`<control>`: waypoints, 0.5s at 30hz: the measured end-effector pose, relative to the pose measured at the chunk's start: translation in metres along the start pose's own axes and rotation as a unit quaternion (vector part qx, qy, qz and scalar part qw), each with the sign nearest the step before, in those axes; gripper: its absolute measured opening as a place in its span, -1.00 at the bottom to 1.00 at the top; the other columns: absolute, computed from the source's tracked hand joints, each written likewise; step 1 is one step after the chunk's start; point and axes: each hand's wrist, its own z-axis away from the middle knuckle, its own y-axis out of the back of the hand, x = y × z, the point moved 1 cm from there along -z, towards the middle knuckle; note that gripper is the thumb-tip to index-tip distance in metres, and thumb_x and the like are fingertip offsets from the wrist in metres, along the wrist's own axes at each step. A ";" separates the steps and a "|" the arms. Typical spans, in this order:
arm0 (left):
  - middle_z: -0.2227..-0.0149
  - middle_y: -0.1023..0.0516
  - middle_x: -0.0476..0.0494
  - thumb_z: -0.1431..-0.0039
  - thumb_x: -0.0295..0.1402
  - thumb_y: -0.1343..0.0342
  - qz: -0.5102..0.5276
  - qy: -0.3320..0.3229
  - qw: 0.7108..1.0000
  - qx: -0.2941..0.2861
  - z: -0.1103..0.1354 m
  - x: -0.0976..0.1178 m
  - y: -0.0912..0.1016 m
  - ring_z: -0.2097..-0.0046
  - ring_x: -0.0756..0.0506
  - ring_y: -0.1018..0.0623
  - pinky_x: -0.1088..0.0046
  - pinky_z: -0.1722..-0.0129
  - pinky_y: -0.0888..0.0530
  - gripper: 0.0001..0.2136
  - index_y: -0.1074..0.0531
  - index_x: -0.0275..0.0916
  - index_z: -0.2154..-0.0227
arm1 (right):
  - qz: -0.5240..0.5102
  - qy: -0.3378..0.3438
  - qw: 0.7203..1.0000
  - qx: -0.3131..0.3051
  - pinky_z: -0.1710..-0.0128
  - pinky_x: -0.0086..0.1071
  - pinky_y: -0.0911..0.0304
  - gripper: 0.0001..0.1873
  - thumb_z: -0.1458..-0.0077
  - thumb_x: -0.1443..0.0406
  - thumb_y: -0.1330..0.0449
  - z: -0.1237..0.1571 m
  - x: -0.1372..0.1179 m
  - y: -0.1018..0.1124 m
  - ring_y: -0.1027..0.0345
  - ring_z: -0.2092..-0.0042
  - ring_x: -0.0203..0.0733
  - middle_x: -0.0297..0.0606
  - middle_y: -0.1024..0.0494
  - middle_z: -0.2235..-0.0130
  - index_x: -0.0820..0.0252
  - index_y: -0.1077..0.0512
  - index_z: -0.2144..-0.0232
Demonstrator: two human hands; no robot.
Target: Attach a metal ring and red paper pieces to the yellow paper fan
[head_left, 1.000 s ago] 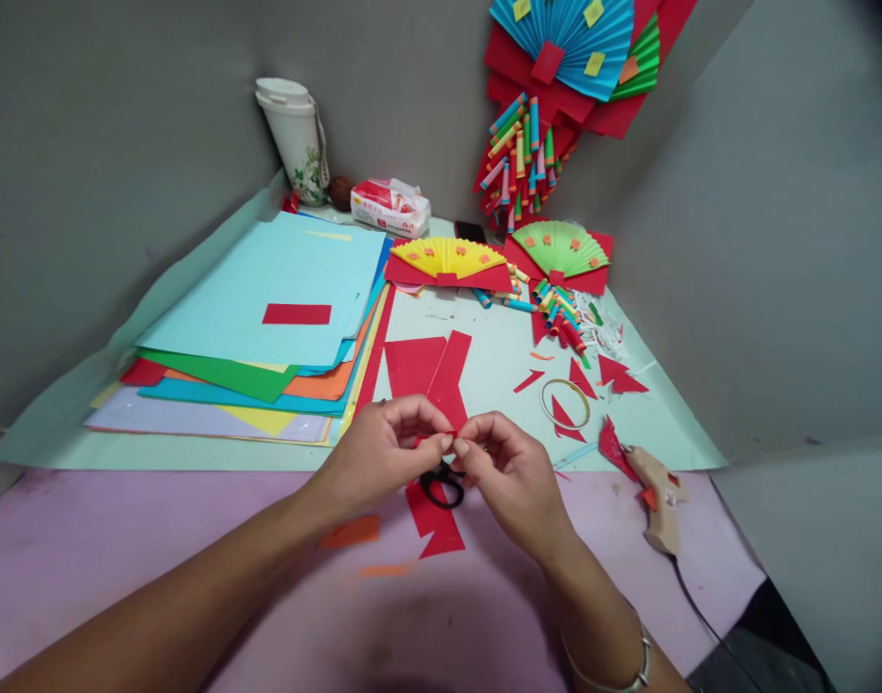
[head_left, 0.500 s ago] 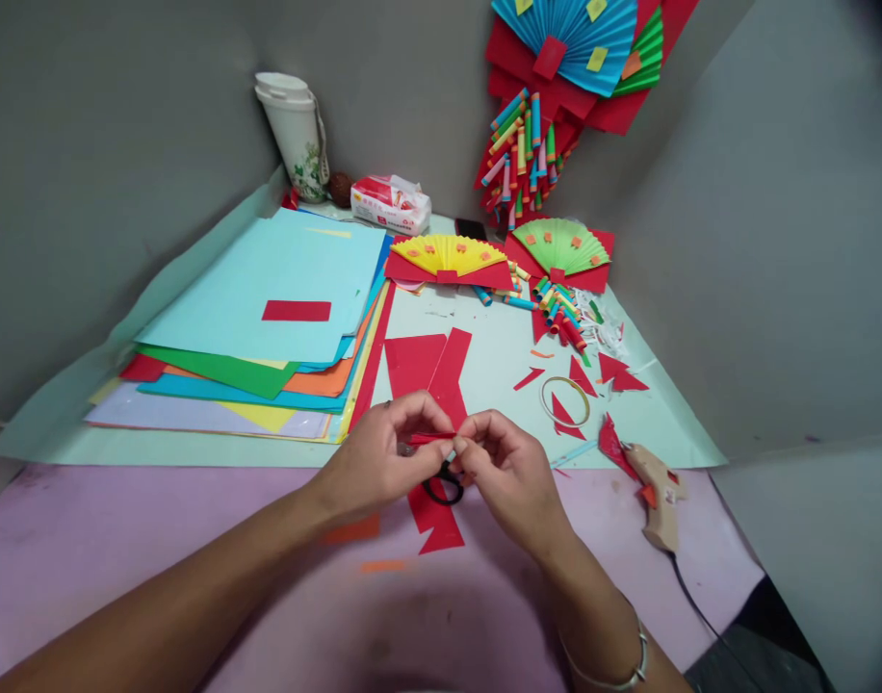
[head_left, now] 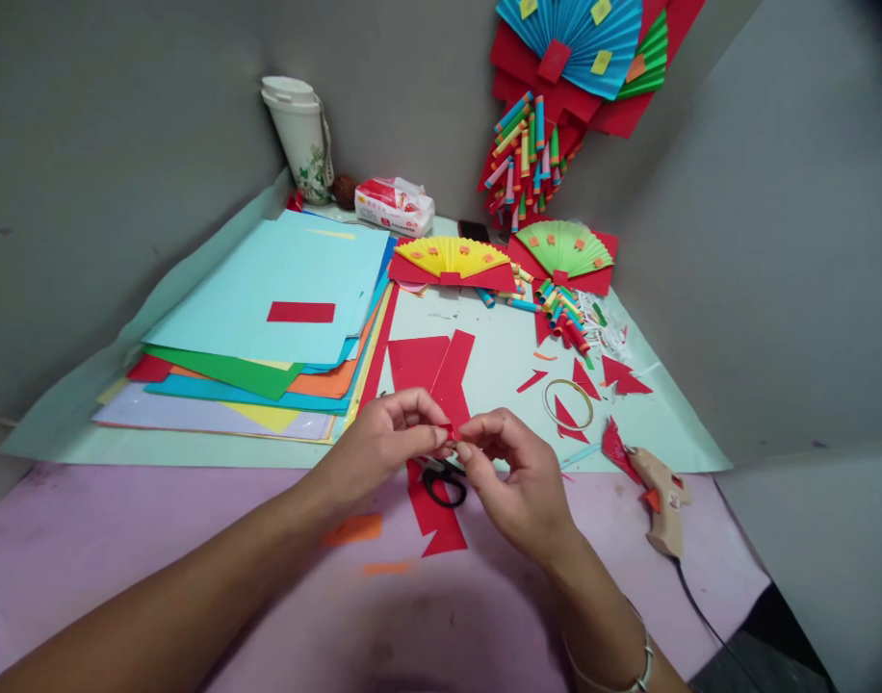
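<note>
Between the fingertips of both hands is a small red paper piece [head_left: 451, 433], mostly hidden by the fingers. My left hand [head_left: 384, 445] pinches it from the left, and my right hand [head_left: 509, 474] pinches it from the right. Just below them lie black-handled scissors [head_left: 443, 484], their blades largely covered by my left hand. Under the scissors and hands are red paper offcuts [head_left: 441, 529]. Larger red paper pieces [head_left: 421, 364] rest on the pale mat beyond my fingers. Two orange paper strips [head_left: 352, 528] are on the pink tabletop near my left forearm.
At left is a stack of coloured paper [head_left: 268, 279]. A glue gun [head_left: 661, 496] with a cord sits at right, near a tape roll [head_left: 569, 404]. Behind stand a yellow fan [head_left: 452, 255], a green fan [head_left: 565, 248], a tissue pack [head_left: 394, 206] and a cup [head_left: 297, 140].
The red paper between my fingers now shows as a shorter, more upright bit instead of a thin flat strip. The fingertips have shifted slightly, and more of the scissor handles shows.
</note>
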 end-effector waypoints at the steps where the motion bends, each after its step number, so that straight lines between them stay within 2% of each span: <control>1: 0.48 -0.55 0.01 -0.02 -0.39 -0.23 0.007 0.001 1.000 -0.001 0.000 0.000 0.000 0.36 -0.03 -0.55 0.43 0.24 -0.46 -0.89 -0.39 -0.24 0.44 | 0.017 0.032 0.999 0.003 0.37 -0.41 -0.31 -0.88 -0.11 0.42 -0.14 0.000 0.000 0.000 -0.37 0.36 -0.28 -0.30 -0.49 0.35 0.13 -0.42 0.31; 4: 0.49 -0.54 0.03 -0.02 -0.41 -0.22 0.017 0.008 1.000 -0.003 0.001 0.000 0.000 0.37 -0.02 -0.55 0.44 0.25 -0.45 -0.90 -0.39 -0.23 0.45 | 0.041 0.105 0.994 0.007 0.36 -0.41 -0.30 -0.83 -0.12 0.47 -0.12 0.000 -0.001 0.000 -0.36 0.33 -0.28 -0.30 -0.48 0.34 0.13 -0.42 0.29; 6: 0.49 -0.54 0.04 -0.01 -0.44 -0.21 0.020 0.015 1.000 -0.003 0.001 0.000 0.000 0.38 -0.01 -0.54 0.46 0.26 -0.45 -0.91 -0.39 -0.23 0.45 | 0.051 0.129 0.990 0.008 0.35 -0.41 -0.31 -0.82 -0.12 0.48 -0.12 0.000 -0.002 0.000 -0.35 0.32 -0.28 -0.29 -0.49 0.34 0.13 -0.42 0.27; 15: 0.49 -0.55 0.02 -0.01 -0.47 -0.17 0.024 0.030 0.999 -0.011 0.003 0.000 -0.001 0.37 -0.01 -0.54 0.49 0.27 -0.42 -0.94 -0.39 -0.23 0.46 | 0.072 0.137 0.988 0.004 0.38 -0.38 -0.33 -0.84 -0.15 0.45 -0.11 0.000 -0.004 -0.001 -0.36 0.34 -0.25 -0.27 -0.49 0.34 0.11 -0.41 0.27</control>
